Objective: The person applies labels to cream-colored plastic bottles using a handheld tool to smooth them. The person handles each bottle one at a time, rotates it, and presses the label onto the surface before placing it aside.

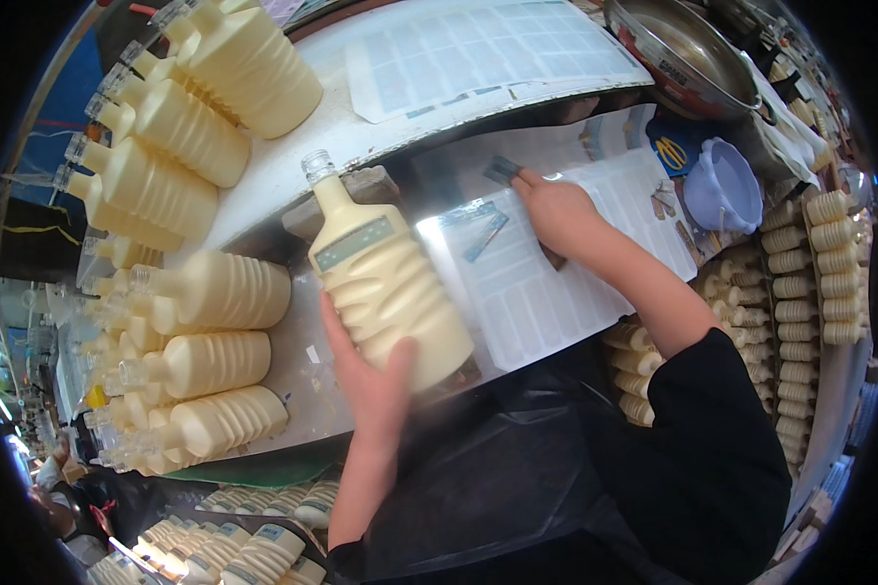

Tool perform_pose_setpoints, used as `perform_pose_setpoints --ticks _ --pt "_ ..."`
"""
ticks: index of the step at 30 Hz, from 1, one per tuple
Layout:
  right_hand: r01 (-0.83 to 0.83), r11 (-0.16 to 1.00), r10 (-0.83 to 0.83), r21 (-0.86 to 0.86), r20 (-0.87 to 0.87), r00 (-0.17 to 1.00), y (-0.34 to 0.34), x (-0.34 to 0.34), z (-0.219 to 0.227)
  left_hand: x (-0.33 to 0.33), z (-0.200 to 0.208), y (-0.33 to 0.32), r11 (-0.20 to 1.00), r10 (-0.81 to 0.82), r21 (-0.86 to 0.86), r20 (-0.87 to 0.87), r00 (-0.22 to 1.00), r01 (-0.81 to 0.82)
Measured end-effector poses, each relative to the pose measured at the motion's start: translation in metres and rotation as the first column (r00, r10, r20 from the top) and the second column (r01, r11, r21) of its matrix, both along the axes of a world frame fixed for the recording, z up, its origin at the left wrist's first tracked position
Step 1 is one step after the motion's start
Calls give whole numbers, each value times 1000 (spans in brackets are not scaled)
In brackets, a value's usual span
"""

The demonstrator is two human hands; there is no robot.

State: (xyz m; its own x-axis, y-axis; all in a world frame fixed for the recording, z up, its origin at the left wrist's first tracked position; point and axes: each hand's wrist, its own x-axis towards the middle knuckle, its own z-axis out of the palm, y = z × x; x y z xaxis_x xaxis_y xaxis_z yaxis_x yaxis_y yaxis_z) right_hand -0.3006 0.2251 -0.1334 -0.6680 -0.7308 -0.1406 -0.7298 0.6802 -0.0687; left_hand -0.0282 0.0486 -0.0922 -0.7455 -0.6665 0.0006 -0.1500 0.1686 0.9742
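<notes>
A cream ribbed bottle lies tilted before me, its clear threaded neck resting by a grey block. My left hand is wrapped round its lower body. Across the bottle's shoulder sits a grey-green patterned label. My right hand is closed, pinching a small dark strip between thumb and fingers. A brown piece shows under that hand; whether it is held, I cannot tell. Below lies a white sheet of pale rectangles, with loose blue-green strips on it.
Several cream bottles lie stacked at left, more behind them. Another label sheet covers the raised white shelf. At right stand a lilac bucket and a metal basin. Racks of bottles fill the far right.
</notes>
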Motion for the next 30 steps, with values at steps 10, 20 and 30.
perform_pose_setpoints --ticks 10,20,30 --pt "40 977 -10 -207 145 989 97 123 29 -5 -7 -1 996 21 -81 -69 997 -26" --pt "-130 968 168 -215 167 972 115 150 19 12 -3 -3 977 66 213 -141 988 -35" --pt "-89 890 207 -448 222 953 113 153 17 37 -22 5 973 105 226 -214 971 -55"
